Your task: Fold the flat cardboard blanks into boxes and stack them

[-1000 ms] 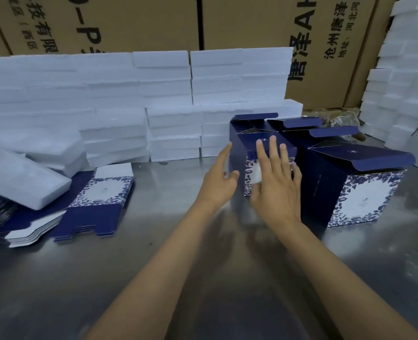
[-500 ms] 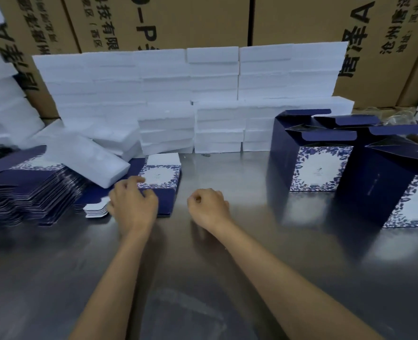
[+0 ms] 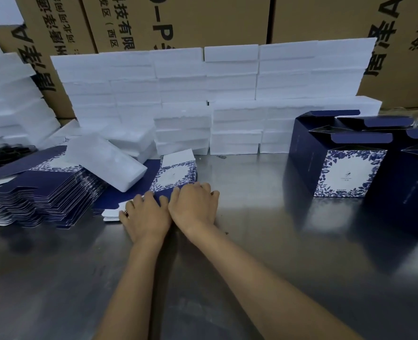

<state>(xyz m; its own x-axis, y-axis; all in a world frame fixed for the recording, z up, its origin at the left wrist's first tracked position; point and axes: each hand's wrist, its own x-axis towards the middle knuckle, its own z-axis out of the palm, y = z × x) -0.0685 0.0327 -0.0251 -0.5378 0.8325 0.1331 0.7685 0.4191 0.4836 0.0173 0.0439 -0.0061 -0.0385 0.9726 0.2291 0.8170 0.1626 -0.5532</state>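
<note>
Navy blank (image 3: 171, 179): I've just brought both hands over, left hand (image 3: 145, 214) and right hand (image 3: 193, 204) together, gripping its near edge; next box starting.

Your work surface is a metal table (image 3: 252, 253), smooth and dully reflective. The flat blanks (image 3: 173, 177) on it are printed cardboard with a matt navy finish. Behind the blanks, the white foam slabs (image 3: 227, 94) look matt and grainy. Behind those stand brown corrugated cartons (image 3: 203, 20).
</note>
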